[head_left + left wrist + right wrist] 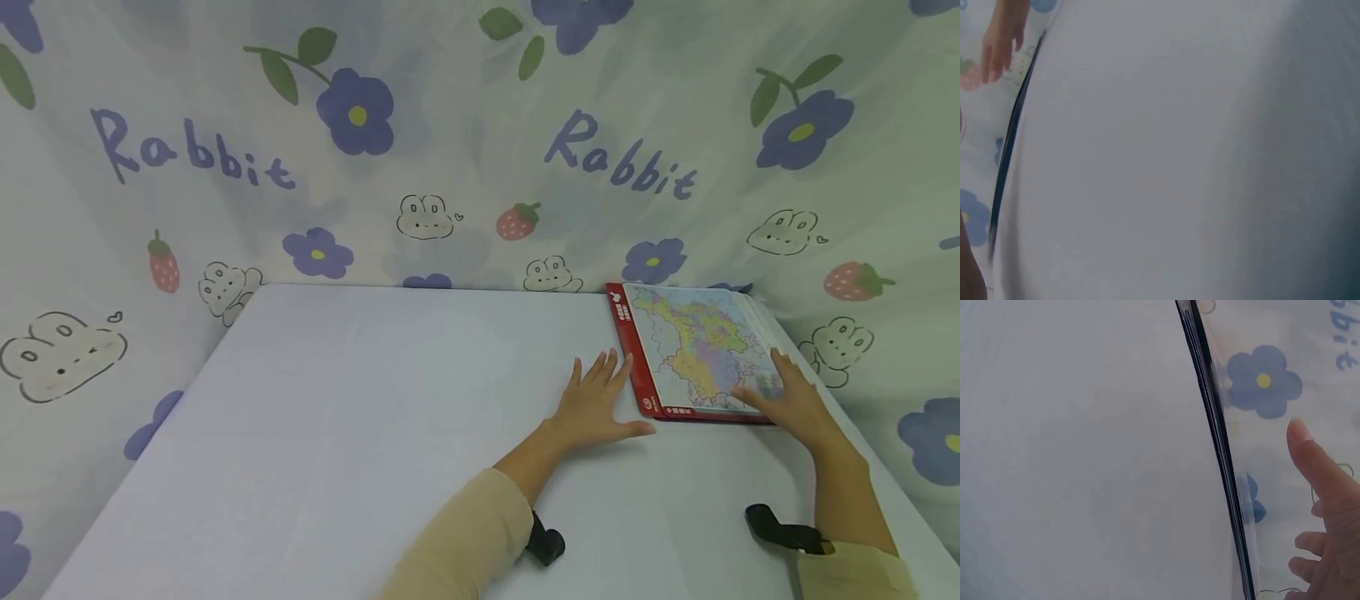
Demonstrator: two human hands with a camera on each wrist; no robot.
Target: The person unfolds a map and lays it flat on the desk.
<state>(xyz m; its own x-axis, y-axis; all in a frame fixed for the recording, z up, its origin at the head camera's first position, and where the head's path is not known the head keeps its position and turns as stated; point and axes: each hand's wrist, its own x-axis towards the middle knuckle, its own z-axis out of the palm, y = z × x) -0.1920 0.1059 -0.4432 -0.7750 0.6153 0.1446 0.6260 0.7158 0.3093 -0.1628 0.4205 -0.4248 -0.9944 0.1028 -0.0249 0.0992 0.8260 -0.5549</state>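
A map board (pixel 705 350) with a red border and a coloured map lies at the back right of the white table. In the right wrist view its dark front edge (pixel 1216 419) shows several thin layers, like a stack. My left hand (pixel 592 408) is beside the red left border, fingers spread and straight, index fingertip right at the border. Over the front right corner of the map, my right hand (pixel 798 408) overlaps it in the head view, thumb and fingers apart. Neither hand holds anything.
The white table (pixel 337 417) stretches out to the left of the board. Behind it hangs a pale curtain (pixel 465 150) printed with flowers, rabbits and strawberries. Black straps (pixel 546 542) sit at both wrists, by the beige sleeves (pixel 465 533).
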